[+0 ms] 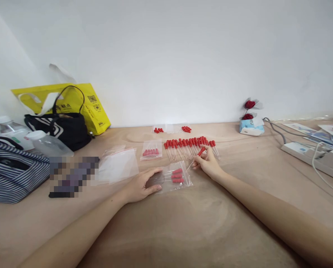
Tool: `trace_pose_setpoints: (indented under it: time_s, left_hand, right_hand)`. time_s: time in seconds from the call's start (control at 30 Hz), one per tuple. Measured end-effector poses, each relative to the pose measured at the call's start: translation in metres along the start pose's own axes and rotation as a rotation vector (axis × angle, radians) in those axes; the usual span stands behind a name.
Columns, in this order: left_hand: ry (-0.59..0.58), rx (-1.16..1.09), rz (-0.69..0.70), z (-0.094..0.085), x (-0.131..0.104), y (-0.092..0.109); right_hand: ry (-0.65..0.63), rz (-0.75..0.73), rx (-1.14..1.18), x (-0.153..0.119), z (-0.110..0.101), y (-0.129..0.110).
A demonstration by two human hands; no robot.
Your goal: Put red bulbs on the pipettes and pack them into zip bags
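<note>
My left hand (142,186) rests on the table with fingers apart, at the left end of a clear zip bag (168,186). Inside the bag lie 3 red-topped droppers (177,176), their bulbs toward the bag's right end. My right hand (208,163) pinches one red-bulbed dropper (201,151), its thin tip pointing down-left at the bag's right edge. Behind the hands a row of several red droppers (183,143) lies side by side. A filled bag (151,149) with several red bulbs sits left of the row.
Flat clear bags (117,165) lie left of my left hand. Further left are a blurred dark item (77,178), a striped pouch (15,171), bottles (50,143) and a yellow bag (95,108). At right stand a tissue pack (251,127) and a power strip (314,158).
</note>
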State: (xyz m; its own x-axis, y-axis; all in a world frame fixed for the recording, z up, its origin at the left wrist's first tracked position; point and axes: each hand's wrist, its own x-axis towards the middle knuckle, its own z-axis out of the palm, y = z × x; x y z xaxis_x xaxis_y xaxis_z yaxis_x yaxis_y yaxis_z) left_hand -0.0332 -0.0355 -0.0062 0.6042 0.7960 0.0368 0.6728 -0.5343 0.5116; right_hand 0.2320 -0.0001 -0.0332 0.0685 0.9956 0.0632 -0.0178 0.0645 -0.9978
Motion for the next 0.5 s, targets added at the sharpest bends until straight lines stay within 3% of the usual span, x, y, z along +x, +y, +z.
trace_pose_setpoints:
  time_s: [0.3, 0.5]
  left_hand:
    - [0.002, 0.031, 0.004, 0.001, 0.001, 0.0]
    - [-0.002, 0.024, 0.0, 0.0, 0.001, 0.0]
  right_hand:
    - [-0.063, -0.061, 0.184, -0.015, 0.011, 0.006]
    - [-0.142, -0.03, 0.032, -0.017, 0.011, 0.008]
